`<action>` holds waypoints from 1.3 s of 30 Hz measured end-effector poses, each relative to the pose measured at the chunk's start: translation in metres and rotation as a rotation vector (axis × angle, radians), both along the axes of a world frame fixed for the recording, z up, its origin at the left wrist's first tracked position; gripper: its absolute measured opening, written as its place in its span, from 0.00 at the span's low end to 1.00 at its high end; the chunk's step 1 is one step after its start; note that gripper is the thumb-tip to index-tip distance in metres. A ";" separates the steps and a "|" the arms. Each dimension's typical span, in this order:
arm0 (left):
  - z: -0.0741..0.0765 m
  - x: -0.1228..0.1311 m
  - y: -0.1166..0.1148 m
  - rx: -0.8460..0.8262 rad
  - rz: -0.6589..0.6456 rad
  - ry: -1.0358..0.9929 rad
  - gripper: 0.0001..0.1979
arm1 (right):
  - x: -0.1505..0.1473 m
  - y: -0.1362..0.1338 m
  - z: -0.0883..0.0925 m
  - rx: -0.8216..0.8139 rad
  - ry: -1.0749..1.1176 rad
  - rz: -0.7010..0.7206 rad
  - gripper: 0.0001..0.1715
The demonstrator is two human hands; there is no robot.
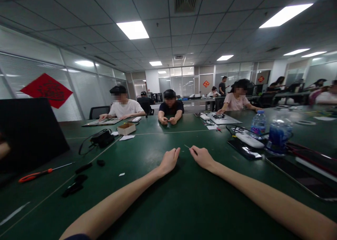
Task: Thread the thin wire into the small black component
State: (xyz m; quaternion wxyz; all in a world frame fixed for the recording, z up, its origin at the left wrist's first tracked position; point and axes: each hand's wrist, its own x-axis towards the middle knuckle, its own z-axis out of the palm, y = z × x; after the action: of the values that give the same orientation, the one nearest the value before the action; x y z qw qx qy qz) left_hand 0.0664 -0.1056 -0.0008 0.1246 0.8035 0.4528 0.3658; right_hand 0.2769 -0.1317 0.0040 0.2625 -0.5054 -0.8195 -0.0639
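Classified as an open-plan office workroom with bench-work use. Indicated by a suspended tile ceiling [163,32] fitted with recessed light panels [132,30], glazed partitions with slatted blinds [86,96], and a long green-topped table [184,205] lined with seated people [171,110]. Further indicated by an orange-handled screwdriver [34,175] and a black pouch with cable [102,138] on that table, plus a red paper diamond [46,90] on the blinds and more desks [195,101] toward the far wall.

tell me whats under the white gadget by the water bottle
The white gadget rests on a black glossy device, perhaps a phone; the part beneath the gadget is covered and cannot be seen.
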 end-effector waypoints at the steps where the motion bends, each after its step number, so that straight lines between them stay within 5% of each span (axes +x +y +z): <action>1: 0.000 0.000 -0.001 -0.009 -0.020 -0.014 0.26 | 0.001 0.002 0.000 -0.006 0.020 -0.022 0.24; 14: 0.004 -0.006 0.004 -0.287 -0.101 -0.345 0.29 | -0.002 -0.009 0.010 -0.012 -0.106 0.257 0.20; 26: 0.000 -0.003 0.006 -0.457 -0.167 -0.471 0.30 | -0.002 -0.005 0.006 0.028 -0.098 0.275 0.18; 32: 0.007 -0.002 0.000 -0.485 -0.148 -0.496 0.29 | 0.002 -0.003 0.004 0.026 0.108 0.120 0.21; 39: 0.006 -0.003 0.002 -0.518 -0.196 -0.511 0.28 | -0.001 -0.008 0.012 -0.078 -0.065 0.275 0.19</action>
State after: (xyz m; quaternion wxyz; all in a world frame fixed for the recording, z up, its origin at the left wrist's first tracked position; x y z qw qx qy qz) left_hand 0.0630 -0.1040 0.0056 0.4670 0.6676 0.4055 0.4144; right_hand 0.2761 -0.1394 0.0164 0.2223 -0.3960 -0.8909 -0.0116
